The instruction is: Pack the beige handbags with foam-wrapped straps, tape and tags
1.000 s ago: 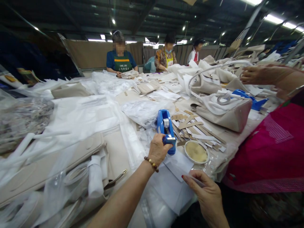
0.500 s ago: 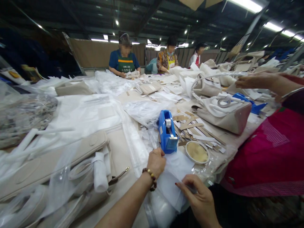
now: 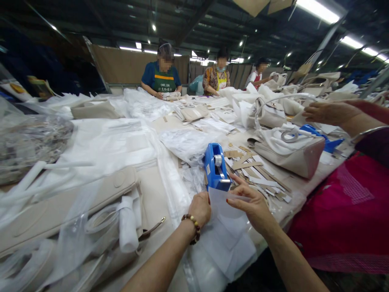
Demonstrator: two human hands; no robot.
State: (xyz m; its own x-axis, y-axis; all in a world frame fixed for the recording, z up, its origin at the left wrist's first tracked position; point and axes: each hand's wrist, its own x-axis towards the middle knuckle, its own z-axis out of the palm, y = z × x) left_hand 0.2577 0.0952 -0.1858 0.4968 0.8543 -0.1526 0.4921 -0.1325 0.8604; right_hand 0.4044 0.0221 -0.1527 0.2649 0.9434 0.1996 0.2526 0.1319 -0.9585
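1. Here's the left hand [image 3: 199, 209], a beaded brown bracelet [image 3: 192, 228] at its wrist, fingers curled in close; the tips are hidden at the edge of an upright, translucent white sheet [image 3: 220, 205], so I can't tell whether it grips.
2. Over to the right hand [image 3: 254, 204]: thumb and fingers pinch a thin white slip [image 3: 241, 197], while one finger stretches up beside the front end of a blue plastic tape dispenser [image 3: 212, 167].
3. That dispenser sits on the desk [image 3: 300, 196], just beyond both hands, carrying a small roll of clear tape [image 3: 218, 159].
4. The upright sheet is between the hands, right before the dispenser; contact there I can't confirm.
5. Below, loose translucent white sheets [image 3: 229, 249] lie near the desk's edge.
6. Right of the dispenser, brown and white card strips [image 3: 249, 165] spread in a heap; beyond them rests a beige, soft-sided handbag [image 3: 293, 160].
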